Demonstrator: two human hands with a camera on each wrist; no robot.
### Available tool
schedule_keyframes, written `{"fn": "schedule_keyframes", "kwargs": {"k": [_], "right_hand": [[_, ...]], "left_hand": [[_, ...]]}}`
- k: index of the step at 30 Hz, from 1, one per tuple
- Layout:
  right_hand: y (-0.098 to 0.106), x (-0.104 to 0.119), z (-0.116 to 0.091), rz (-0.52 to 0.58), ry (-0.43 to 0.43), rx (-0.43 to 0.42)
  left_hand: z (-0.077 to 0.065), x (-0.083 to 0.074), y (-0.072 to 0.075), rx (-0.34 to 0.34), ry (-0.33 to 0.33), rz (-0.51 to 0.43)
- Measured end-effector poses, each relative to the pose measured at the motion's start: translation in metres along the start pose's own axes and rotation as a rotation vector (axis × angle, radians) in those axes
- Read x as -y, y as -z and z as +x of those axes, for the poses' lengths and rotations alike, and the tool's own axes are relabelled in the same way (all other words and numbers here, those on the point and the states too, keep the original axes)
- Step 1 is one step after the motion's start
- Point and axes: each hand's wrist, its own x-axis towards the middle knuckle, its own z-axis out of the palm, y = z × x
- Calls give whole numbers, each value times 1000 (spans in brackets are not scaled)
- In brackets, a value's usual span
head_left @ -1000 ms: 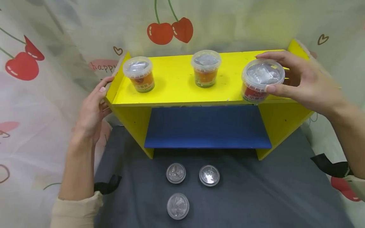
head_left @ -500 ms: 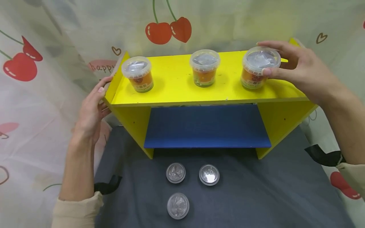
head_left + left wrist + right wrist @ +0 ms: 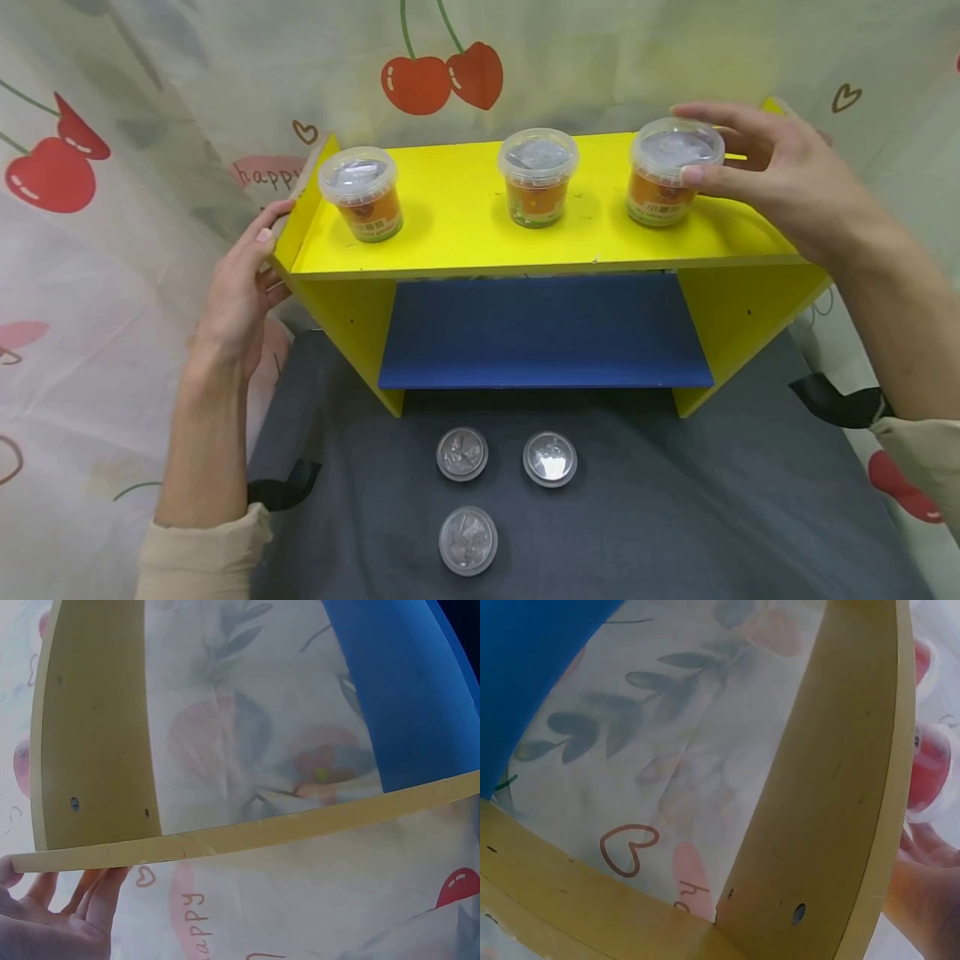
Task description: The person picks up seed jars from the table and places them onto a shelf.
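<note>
At the right of the yellow shelf top [image 3: 457, 217], my right hand [image 3: 787, 179] holds a clear lidded plastic tub [image 3: 660, 196] with an orange label, thumb in front and fingers behind. The tub stands upright, its base apparently on the board. In the right wrist view, part of that hand [image 3: 930, 892] shows beside a red-labelled tub [image 3: 930, 769]. My left hand [image 3: 243, 279] grips the left side panel of the yellow-and-blue shelf unit [image 3: 330, 312]. Two similar tubs stand on top, a left tub [image 3: 363, 196] and a middle tub [image 3: 537, 179].
Three round lidded tubs rest on the dark grey cloth [image 3: 637, 500] before the shelf: a back-left tub [image 3: 462, 454], a back-right tub [image 3: 550, 459] and a front tub [image 3: 468, 541]. A blue lower board [image 3: 543, 333] spans the unit. Cherry-printed curtain [image 3: 600, 67] hangs behind.
My right hand has moved the tub back and slightly left, from above the shelf's front edge down to the yellow top. My left hand stays on the side panel.
</note>
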Motion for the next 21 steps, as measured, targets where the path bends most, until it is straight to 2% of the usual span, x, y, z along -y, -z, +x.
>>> {"fn": "schedule_keyframes", "kwargs": {"k": [9,16,21], "right_hand": [[1,-4,-1,-45,-35,-32],[0,-2,-1,-43,-69,5],[1,-1,-1,-116,-88,8]], "left_hand": [[1,1,-6,-14,10,-6],[-1,2,-3,-5,13,-11],[-1,2,1,-12,-4,13]]}}
